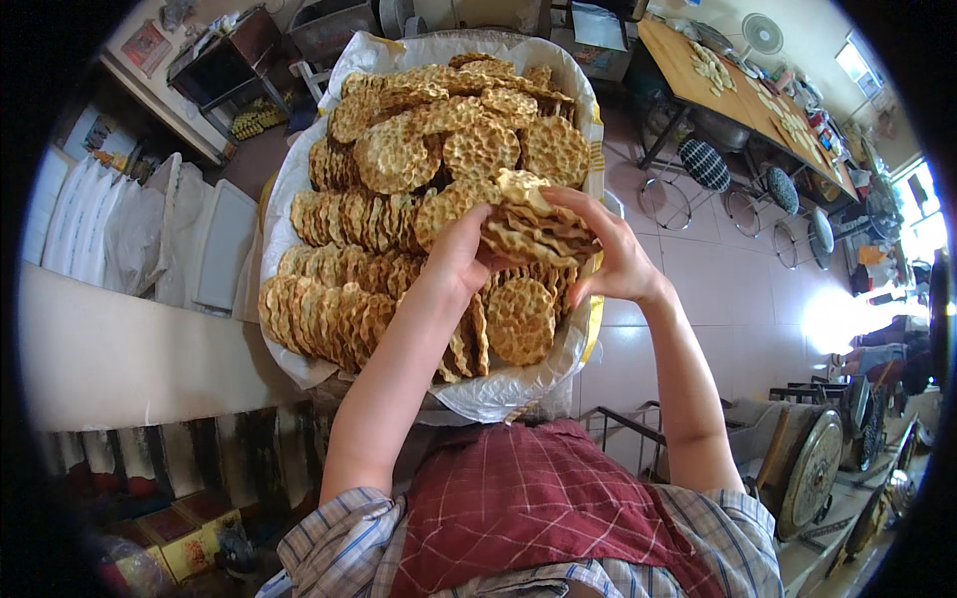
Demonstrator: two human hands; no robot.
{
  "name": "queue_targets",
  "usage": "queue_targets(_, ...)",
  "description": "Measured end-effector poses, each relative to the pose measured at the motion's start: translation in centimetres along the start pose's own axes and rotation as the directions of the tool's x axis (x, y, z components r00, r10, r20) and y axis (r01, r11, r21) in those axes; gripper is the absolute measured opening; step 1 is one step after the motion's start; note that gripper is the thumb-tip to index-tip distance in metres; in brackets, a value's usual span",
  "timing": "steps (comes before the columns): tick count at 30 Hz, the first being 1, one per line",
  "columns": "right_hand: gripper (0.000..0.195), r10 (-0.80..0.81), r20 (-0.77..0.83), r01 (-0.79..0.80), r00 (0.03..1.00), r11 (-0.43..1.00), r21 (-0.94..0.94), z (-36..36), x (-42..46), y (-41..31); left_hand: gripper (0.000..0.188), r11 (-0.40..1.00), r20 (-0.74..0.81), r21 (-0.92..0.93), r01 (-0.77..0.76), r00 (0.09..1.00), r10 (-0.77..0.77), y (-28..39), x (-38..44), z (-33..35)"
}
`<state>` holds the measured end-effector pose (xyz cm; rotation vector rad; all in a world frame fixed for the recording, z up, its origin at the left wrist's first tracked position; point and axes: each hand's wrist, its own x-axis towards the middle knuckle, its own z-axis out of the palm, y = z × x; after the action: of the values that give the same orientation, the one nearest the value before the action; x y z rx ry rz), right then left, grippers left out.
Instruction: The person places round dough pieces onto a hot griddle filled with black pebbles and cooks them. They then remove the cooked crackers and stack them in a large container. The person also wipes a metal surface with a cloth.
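Observation:
Between my two hands is a stack of several round, dimpled flatbreads (542,233), held above a large lined basket (478,400). My left hand (465,250) grips the stack's left side, its fingers mostly hidden beneath and behind. On the right, the fingers of my right hand (611,250) press the stack's top edge, while its thumb points down, apart from the bread. Below lie rows of flatbreads standing on edge (329,318), and one faces up flat near the front (521,321). More flatbreads (396,153) are piled loosely at the far side. White plastic sheeting lines the basket.
A wooden table (673,60) at the right back carries pale dough pieces (712,69) and a fan (761,34). Round stools (704,164) stand beside it. At left are white stacked bags (86,217). A metal-framed machine with a round plate (811,475) sits right of me.

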<state>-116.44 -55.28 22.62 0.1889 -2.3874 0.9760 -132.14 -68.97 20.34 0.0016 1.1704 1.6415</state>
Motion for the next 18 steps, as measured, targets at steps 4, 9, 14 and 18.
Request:
queue_targets(4, 0.076, -0.012, -0.135, -0.047, 0.991, 0.904, -0.425, 0.6, -1.1, -0.2, 0.035, 0.978, 0.123, -0.207, 0.019, 0.992, 0.007, -0.3, 0.0, 0.8)
queue_targets(9, 0.071, 0.340, -0.583, -0.333, 0.738, 0.935, 0.124, 1.0, -3.7, 1.8, 0.025, 0.685, 0.175, 0.652, -0.326, 0.943, 0.283, -3.3, 0.0, 1.1)
queue_targets(14, 0.066, 0.676, -0.567, -0.467, 0.471, 0.736, 0.489, 1.6, -5.1, 0.2, 0.023, -0.428, 0.878, 0.303, -0.852, 0.424, -0.223, -7.8, -0.3, -2.0)
queue_targets(18, 0.065, 0.743, -0.550, -0.537, 0.381, 0.662, 0.523, 1.8, -6.1, -2.0, 0.015, -0.573, 0.599, 0.287, -0.768, 0.611, -0.518, -4.7, -1.2, -1.2)
